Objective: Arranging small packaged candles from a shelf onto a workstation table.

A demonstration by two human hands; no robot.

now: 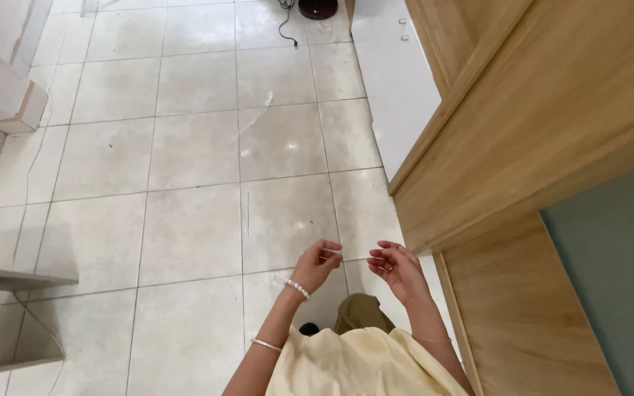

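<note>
A thin pale strand [354, 256], perhaps thread or a fine stick, spans the gap between both hands, held in front of the body above the tiled floor [192, 147]. The left hand [317, 264] pinches its end, thumb and forefinger pressed together on it. The right hand [399, 270] has fingers loosely curled and spread; whether it grips the strand I cannot tell. Handling it well likely calls for a light, steady pinch and gentle tension. A bead bracelet [297, 288] circles the left wrist. A wooden cabinet [522, 132] stands to the right.

Left hand [318, 262] pinched, right hand [398, 268] loosely curled
</note>
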